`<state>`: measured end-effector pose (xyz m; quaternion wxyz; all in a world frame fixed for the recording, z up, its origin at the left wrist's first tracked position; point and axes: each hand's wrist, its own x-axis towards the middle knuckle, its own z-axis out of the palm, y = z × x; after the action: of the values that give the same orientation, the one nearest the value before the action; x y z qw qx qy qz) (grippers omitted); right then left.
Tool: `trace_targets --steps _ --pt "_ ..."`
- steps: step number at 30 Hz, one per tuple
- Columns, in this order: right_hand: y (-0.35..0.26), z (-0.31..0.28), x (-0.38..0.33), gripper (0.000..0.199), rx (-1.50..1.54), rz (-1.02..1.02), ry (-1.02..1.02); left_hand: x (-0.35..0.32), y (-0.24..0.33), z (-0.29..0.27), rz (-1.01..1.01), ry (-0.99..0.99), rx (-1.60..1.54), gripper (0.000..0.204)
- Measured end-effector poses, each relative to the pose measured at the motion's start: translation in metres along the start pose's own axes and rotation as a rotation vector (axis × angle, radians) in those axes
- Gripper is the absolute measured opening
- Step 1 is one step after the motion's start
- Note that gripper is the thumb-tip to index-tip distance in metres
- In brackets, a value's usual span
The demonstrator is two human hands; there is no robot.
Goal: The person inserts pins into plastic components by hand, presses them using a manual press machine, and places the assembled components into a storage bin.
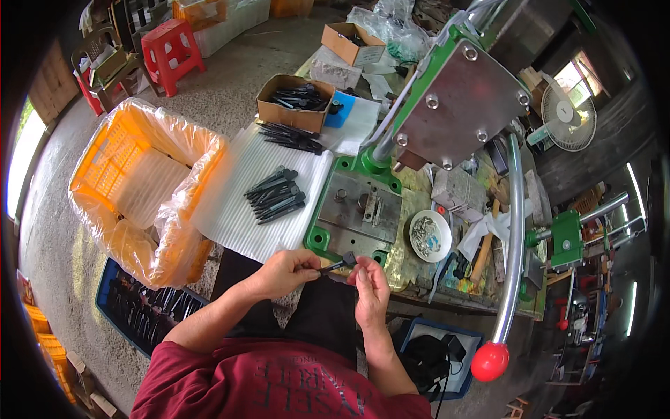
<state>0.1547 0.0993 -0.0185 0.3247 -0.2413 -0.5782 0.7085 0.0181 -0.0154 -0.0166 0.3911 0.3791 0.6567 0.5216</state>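
Note:
Between my hands, in front of the press, is a slim black part [338, 265] with a wider head at one end. My left hand [285, 273] is closed around its narrow end. The fingers of my right hand [370, 285] are pinched together at the wide head; whether they also hold something small is hidden. The green lever press [363, 213] stands just beyond, with a steel fixture plate on its base. Similar black parts [275, 197] lie in a pile on a white foam sheet [234, 202], with a second black pile [290, 136] behind.
At left stands an orange crate [112, 167] lined with clear plastic. A cardboard box [287, 119] holds more black parts. Right of the press are a white bowl [444, 250] of small metal pieces and a red-knobbed lever [490, 361]. A blue bin [112, 311] sits low left.

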Motion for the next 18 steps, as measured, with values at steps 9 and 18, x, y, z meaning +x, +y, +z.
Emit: trace_targets --steps 9,18 --pt "0.0 -0.013 0.001 0.02 0.275 0.138 -0.084 -0.006 0.003 0.027 0.08 -0.017 0.122 0.021" --pt "0.003 -0.021 -0.009 0.012 0.039 0.044 -0.007 -0.001 0.008 0.049 0.24 0.035 0.412 0.025"
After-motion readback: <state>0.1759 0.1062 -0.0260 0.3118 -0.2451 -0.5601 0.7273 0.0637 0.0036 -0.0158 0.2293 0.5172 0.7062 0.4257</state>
